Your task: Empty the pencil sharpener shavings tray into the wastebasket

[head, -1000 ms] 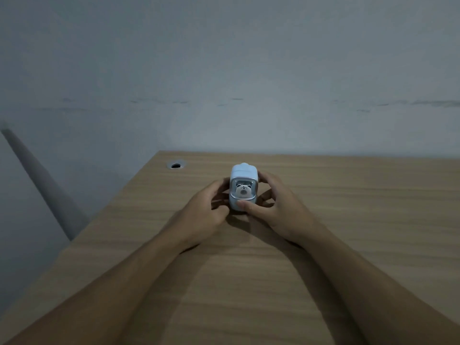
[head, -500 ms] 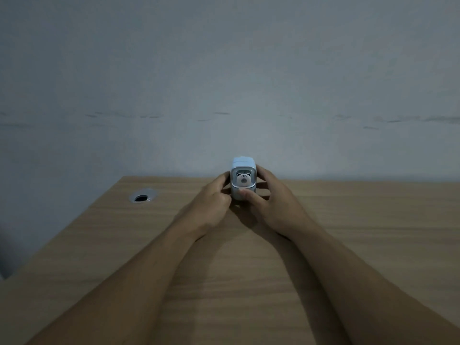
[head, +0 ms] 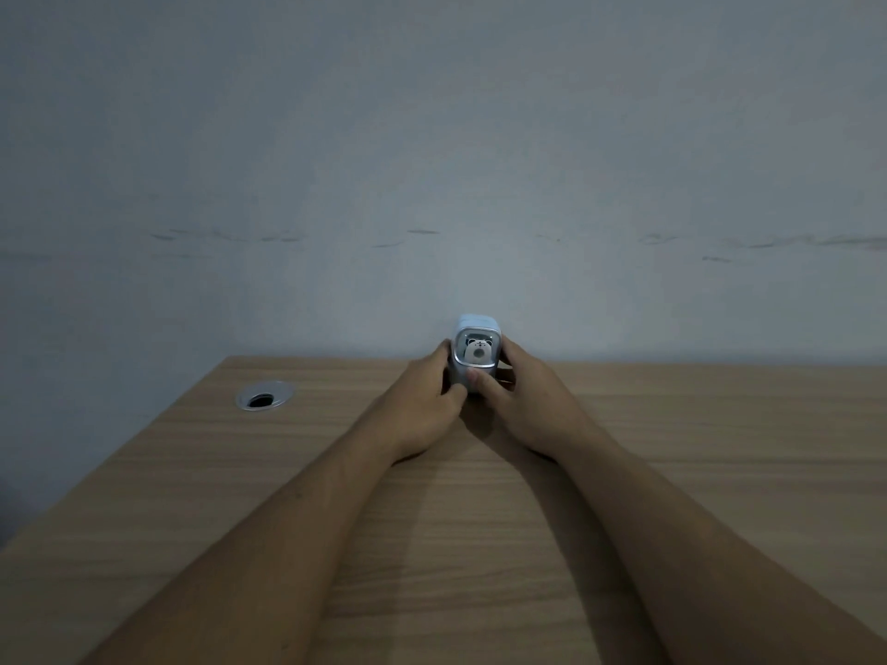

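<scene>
Sharpener [head: 477, 350] sits upright near the far edge of the wooden desk [head: 672, 472], roughly in the middle of the view, with the plain grey wall [head: 432, 136] right behind it. It's a little pale blue boxy thing with a rounded window on the near face and a cartoon bear looking out of it.

Both hands are wrapped around it. Left hand [head: 422, 405] cups the left side, fingers curled against the body and the thumb tucked in low at the near bottom corner. Right hand [head: 525, 400] does the same on the right side, thumb pressing on the lower front just under the bear window. So it's clamped between the two hands, thumbs almost meeting at the base. Can't tell if the tray is slid out at all, the thumbs cover that bit.

Over to the left on the desk, well apart from the hands, is a round cable grommet [head: 264, 396]. Both forearms stretch across the desk from the near edge.
</scene>
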Tool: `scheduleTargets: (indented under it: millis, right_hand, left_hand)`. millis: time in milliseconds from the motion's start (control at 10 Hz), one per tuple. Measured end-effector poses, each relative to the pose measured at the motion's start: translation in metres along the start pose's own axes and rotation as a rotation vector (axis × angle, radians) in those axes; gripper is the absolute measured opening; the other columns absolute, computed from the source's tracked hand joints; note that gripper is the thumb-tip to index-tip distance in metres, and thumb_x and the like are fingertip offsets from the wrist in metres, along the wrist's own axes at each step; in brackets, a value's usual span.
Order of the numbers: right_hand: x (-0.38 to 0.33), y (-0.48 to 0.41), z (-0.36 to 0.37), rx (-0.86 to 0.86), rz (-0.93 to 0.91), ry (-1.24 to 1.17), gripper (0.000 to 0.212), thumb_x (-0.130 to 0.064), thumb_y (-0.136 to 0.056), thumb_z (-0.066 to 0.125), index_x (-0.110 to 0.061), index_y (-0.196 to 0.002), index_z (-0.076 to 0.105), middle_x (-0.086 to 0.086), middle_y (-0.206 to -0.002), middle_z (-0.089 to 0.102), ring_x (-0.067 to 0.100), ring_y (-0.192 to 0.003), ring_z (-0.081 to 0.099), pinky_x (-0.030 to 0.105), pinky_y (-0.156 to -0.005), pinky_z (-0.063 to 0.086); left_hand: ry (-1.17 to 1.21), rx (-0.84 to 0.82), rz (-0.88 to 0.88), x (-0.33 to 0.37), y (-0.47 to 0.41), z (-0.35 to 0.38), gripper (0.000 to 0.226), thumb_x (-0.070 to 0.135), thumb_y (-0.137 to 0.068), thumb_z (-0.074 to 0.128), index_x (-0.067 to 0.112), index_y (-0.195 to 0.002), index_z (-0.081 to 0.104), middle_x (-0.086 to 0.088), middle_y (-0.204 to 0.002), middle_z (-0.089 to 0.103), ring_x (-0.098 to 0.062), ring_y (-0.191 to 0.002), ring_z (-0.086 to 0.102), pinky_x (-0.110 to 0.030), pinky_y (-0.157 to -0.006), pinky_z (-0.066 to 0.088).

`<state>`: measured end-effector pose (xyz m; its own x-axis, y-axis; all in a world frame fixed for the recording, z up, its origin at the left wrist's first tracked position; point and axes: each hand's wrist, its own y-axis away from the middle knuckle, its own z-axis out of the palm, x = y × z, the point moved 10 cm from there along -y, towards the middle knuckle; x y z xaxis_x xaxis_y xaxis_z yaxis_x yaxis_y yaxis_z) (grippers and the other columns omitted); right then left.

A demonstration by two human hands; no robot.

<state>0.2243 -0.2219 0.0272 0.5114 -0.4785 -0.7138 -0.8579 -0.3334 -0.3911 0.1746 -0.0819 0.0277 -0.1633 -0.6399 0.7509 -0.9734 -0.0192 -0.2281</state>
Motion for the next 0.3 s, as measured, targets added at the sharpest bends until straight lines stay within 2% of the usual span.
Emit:
scheduleTargets:
  millis: [100,200,300]
  right_hand:
    - [0.002,0.006,0.001,-0.004,0.020,0.047,0.053,-0.053,-0.094,0.063,-0.031,-0.142,0.060,-0.013,-0.137,0.077,0.014,-0.122,0.076,0.047,-0.105,0.060]
    - [0.007,0.014,0.007,-0.022,0.037,0.084,0.065,-0.057,-0.091,0.057,-0.026,-0.148,0.057,-0.006,-0.146,0.072,0.020,-0.131,0.072,0.048,-0.109,0.058]
    - [-0.004,0.029,-0.005,0.005,0.050,0.139,0.068,-0.051,-0.098,0.063,-0.015,-0.156,0.054,0.005,-0.156,0.066,0.027,-0.141,0.065,0.042,-0.117,0.052]
  left_hand:
    - [-0.099,0.028,-0.009,-0.003,0.009,-0.002,0.059,0.040,-0.088,0.051,0.028,-0.146,0.057,0.003,-0.139,0.073,-0.017,-0.121,0.071,-0.046,-0.108,0.057]
    - [-0.198,0.076,-0.049,-0.024,0.016,-0.009,0.076,0.052,-0.084,0.046,0.026,-0.155,0.053,0.000,-0.156,0.065,-0.021,-0.140,0.065,-0.048,-0.116,0.053]
    - [-0.272,0.118,-0.057,-0.028,0.029,-0.019,0.084,0.050,-0.093,0.046,0.025,-0.172,0.038,0.002,-0.176,0.047,-0.020,-0.161,0.047,-0.046,-0.129,0.042]
